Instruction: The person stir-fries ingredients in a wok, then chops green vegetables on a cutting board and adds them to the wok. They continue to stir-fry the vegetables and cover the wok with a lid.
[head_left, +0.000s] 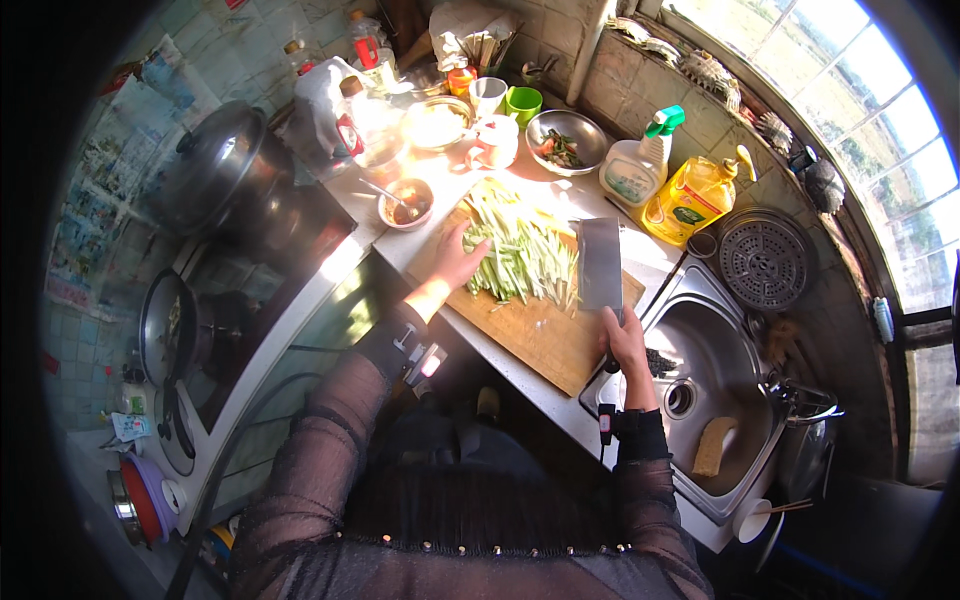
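A heap of pale green vegetable strips (510, 251) covers much of the wooden cutting board (525, 341). At the heap's left side, my left hand (456, 259) rests with thumb and fingers spread against the strips. My right hand (626, 343) grips the dark handle of a Chinese cleaver (600, 262). Its broad blade stands over the right part of the board, beside the strips; whether it touches the wood, I cannot tell.
Right of the board is a steel sink (720, 375) holding a tan sponge (714, 446). Behind stand a spray bottle (635, 169), a yellow pump bottle (690, 199) and a steel bowl (568, 142) with food. A sauce bowl (406, 204) with a spoon sits at the board's left.
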